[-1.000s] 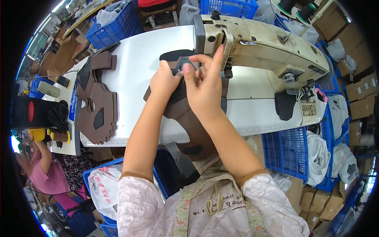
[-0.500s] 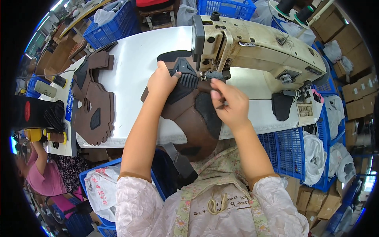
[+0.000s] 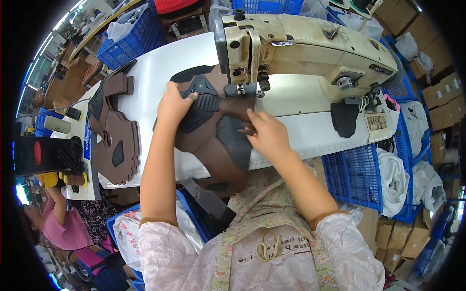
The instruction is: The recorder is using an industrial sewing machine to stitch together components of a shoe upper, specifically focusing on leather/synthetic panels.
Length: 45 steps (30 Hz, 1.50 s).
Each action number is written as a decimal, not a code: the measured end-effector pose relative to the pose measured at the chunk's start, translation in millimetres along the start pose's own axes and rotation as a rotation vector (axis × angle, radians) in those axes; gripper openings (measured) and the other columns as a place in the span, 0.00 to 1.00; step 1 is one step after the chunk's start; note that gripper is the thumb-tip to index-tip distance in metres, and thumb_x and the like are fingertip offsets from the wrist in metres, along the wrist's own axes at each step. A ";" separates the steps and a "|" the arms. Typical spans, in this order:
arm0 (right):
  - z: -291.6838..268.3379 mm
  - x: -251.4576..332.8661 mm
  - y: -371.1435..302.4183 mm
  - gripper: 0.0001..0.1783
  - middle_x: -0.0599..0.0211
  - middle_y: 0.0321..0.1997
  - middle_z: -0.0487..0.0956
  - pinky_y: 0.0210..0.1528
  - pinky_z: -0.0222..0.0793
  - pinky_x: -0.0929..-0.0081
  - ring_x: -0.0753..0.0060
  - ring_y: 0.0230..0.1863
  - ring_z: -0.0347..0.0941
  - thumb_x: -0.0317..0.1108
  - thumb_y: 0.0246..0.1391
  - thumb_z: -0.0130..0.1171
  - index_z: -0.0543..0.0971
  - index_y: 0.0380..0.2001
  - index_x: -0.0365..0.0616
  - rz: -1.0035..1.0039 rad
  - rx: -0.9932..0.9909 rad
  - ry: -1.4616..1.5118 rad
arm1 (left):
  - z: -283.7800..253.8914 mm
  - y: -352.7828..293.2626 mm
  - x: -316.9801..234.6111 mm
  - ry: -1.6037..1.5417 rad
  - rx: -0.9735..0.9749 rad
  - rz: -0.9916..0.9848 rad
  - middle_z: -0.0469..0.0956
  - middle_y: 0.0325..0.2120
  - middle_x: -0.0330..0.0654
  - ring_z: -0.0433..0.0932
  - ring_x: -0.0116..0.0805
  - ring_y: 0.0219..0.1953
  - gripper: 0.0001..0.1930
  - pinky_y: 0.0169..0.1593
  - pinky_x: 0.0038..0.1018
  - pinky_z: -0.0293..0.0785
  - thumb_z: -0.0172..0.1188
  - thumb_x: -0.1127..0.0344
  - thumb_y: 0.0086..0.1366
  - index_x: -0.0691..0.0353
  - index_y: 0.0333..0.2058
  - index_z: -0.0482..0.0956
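Observation:
A brown leather piece [image 3: 194, 140] with black patches lies on the white sewing table, partly under the presser foot [image 3: 241, 89] of a sewing machine. Its near end hangs over the table edge. On top of it sits a dark ribbed, triangular part [image 3: 208, 101]. My left hand [image 3: 174, 105] grips the piece beside that ribbed part, thumb on top. With my right hand [image 3: 268, 133] I pinch the leather's right edge, just below the presser foot. A small dark pointed thing [image 3: 248, 131] pokes out from my right fingers; its kind is unclear.
The cream sewing machine [image 3: 301, 51] spans the back right. Stacked brown cut pieces [image 3: 114, 145] lie at the left, and a black piece [image 3: 343, 119] at the right. Blue crates [image 3: 352, 174] stand around the table. Another person [image 3: 65, 225] sits at the far left.
Both my hands and the leather piece have shifted left, away from the presser foot. The whole view has also moved slightly. My grip looks the same.

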State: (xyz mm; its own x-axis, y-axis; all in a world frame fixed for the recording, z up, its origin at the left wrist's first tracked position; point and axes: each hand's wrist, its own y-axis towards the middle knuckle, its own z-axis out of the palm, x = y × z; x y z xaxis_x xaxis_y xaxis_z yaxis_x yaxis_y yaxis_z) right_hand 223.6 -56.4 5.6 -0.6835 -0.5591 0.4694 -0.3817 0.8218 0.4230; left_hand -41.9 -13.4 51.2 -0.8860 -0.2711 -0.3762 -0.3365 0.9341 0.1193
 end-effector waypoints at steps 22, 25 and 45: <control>16.7 19.8 49.2 0.18 0.58 0.44 0.72 0.48 0.70 0.70 0.64 0.41 0.73 0.34 0.51 0.63 0.74 0.43 0.40 0.242 0.233 0.449 | -47.2 -33.8 15.1 0.108 0.016 -0.015 0.77 0.43 0.62 0.77 0.59 0.47 0.35 0.49 0.41 0.72 0.68 0.50 0.53 0.68 0.51 0.66; 22.5 21.9 48.9 0.14 0.56 0.42 0.74 0.47 0.72 0.66 0.58 0.42 0.76 0.35 0.50 0.63 0.76 0.39 0.41 0.275 0.211 0.427 | -45.5 -35.3 17.4 0.137 0.001 -0.015 0.77 0.43 0.62 0.76 0.59 0.47 0.35 0.49 0.42 0.72 0.68 0.49 0.53 0.68 0.51 0.66; 20.4 19.9 73.8 0.16 0.56 0.35 0.82 0.44 0.73 0.66 0.58 0.38 0.79 0.39 0.47 0.64 0.82 0.36 0.39 0.351 0.405 0.367 | -46.7 -41.7 15.9 0.152 -0.028 -0.028 0.78 0.39 0.61 0.77 0.59 0.44 0.32 0.45 0.42 0.73 0.67 0.49 0.53 0.67 0.47 0.67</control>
State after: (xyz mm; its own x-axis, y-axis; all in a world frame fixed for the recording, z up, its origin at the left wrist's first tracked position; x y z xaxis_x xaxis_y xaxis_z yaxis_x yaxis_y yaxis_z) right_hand 169.1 -4.6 30.4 -0.5803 -0.1917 0.7915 -0.4281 0.8986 -0.0962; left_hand -56.8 -67.5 83.2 -0.9134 -0.3312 -0.2366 -0.3689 0.9193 0.1374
